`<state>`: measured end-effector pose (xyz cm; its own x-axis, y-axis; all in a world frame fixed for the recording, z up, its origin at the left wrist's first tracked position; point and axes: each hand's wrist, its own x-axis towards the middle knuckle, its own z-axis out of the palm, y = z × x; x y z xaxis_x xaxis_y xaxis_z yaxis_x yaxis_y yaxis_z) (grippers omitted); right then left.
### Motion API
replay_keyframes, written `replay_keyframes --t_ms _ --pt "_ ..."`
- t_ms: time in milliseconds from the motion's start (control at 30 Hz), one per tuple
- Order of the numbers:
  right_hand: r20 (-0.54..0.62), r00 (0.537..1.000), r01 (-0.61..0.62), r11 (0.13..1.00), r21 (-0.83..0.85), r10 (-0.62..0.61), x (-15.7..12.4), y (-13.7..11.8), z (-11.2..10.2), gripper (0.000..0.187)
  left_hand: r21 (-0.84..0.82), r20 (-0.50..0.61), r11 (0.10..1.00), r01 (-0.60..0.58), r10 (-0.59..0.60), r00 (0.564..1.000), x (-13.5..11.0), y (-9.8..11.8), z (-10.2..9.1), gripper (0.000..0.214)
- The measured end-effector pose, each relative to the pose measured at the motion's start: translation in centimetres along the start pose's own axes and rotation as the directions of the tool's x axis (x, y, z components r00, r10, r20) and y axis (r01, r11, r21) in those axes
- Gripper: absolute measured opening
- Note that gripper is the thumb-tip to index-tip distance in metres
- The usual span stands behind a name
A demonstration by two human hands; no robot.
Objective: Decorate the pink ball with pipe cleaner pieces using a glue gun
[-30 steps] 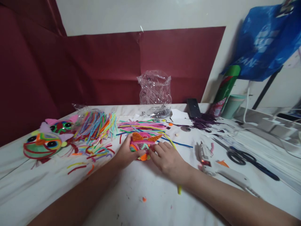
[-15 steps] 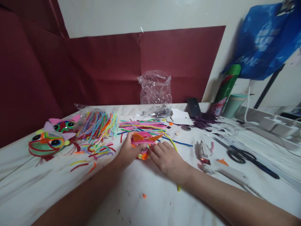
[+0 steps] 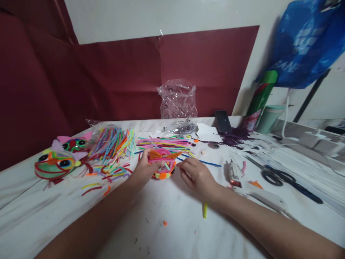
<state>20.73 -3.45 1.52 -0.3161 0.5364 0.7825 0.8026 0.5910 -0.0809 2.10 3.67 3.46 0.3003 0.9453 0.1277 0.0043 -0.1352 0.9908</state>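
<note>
My left hand grips a small pink craft animal with orange ears and orange pompoms, holding it upright on the white table. My right hand hovers just to its right, fingers curled loosely, a little apart from the craft; nothing shows in them. Behind the craft lies a spread of coloured pipe-cleaner pieces.
Two finished craft faces sit at the left beside a bag of pipe cleaners. A glue gun and scissors lie at the right. A clear plastic bag, phone, green can and cup stand behind.
My right hand has drawn back from the craft, to the right. My left hand has tipped the craft more upright, showing its orange pompoms.
</note>
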Motion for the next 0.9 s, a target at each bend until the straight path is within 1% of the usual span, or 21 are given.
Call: replay_keyframes --t_ms 67,133,233,300,400,500,567,667,767,833,900 --pt "0.045 0.997 0.064 0.998 -0.008 -0.064 0.0 -0.1 0.1 0.024 -0.009 0.016 1.0 0.007 -0.007 1.0 0.1 -0.1 -0.2 0.054" --pt "0.103 0.987 0.127 0.991 -0.028 -0.124 0.1 -0.3 0.3 0.028 -0.001 0.006 1.0 -0.01 0.01 1.0 0.2 -0.2 -0.2 0.054" --pt "0.15 0.978 0.155 0.986 -0.057 -0.145 0.1 -0.5 0.7 0.03 0.027 -0.008 0.999 -0.042 0.042 0.999 0.3 -0.4 -0.3 0.055" --pt "0.143 0.982 0.131 0.99 -0.049 -0.123 0.0 -0.4 1.0 0.03 0.036 0.003 0.998 -0.047 0.047 0.999 0.4 -0.4 -0.4 0.054" --pt "0.123 0.99 0.067 0.997 0.031 -0.071 -0.2 -0.1 1.3 0.03 0.058 0.03 0.996 -0.065 0.064 0.998 0.6 -0.4 -0.7 0.056" --pt "0.098 0.995 0.019 0.992 0.121 -0.031 -0.3 0.4 1.5 0.033 0.125 0.091 0.985 -0.118 0.107 0.99 0.6 -0.4 -1.2 0.06" --pt "0.082 0.996 0.006 0.987 0.163 -0.02 -0.4 0.8 1.6 0.034 0.15 0.125 0.98 -0.133 0.114 0.986 0.7 -0.5 -1.6 0.064" --pt "0.072 0.997 -0.015 0.971 0.238 -0.002 -0.4 1.3 1.7 0.038 0.112 0.155 0.989 -0.094 0.076 0.985 0.8 -0.6 -1.8 0.071" --pt "0.084 0.996 -0.041 0.952 0.303 0.016 -0.5 1.8 2.0 0.042 0.064 0.169 0.996 -0.066 0.054 0.984 0.9 -0.6 -1.9 0.072" --pt "0.11 0.994 -0.047 0.953 0.298 0.014 -0.6 2.1 2.0 0.045 0.048 0.167 0.997 -0.063 0.054 0.985 1.0 -0.6 -2.0 0.07" --pt "0.141 0.99 -0.035 0.97 0.242 0.001 -0.6 2.2 2.0 0.048 0.03 0.174 0.998 -0.046 0.04 0.984 1.1 -0.6 -2.1 0.07"
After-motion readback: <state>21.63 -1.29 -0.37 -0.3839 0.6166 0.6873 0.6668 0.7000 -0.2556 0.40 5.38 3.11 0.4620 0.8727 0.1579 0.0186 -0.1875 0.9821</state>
